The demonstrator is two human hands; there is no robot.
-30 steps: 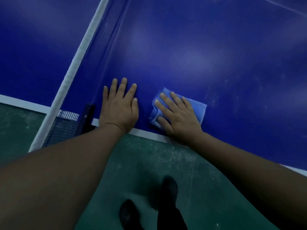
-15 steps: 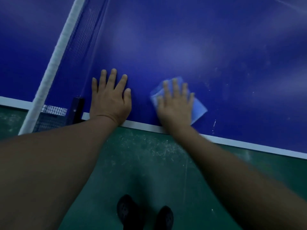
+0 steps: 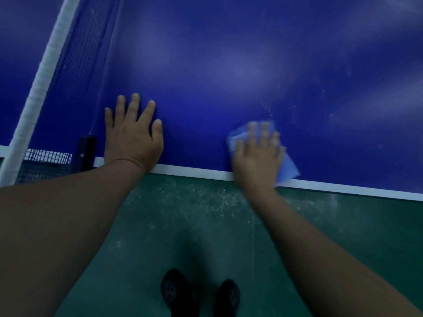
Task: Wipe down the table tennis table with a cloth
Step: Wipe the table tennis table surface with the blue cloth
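Both arms are bare, with no sleeves. The left hand (image 3: 132, 138) and right hand (image 3: 257, 161) have nothing on them. The feet wear dark shoes (image 3: 176, 291) with little holes.

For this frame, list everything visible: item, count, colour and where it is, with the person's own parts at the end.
Blue table tennis table top: one, deep blue with a white edge line, fills the upper frame.
Net with white top band: one, dark mesh, upper left, crossing the table.
Black net post clamp: one, at the table edge, left of the left hand.
Light blue wiping cloth: one, blurred, on the table near its edge, under the right hand.
Green floor: scuffed, lower frame.
Dark perforated shoes: two, bottom centre.
Left hand: flat on the table, fingers spread.
Right hand: flat on the cloth, blurred.
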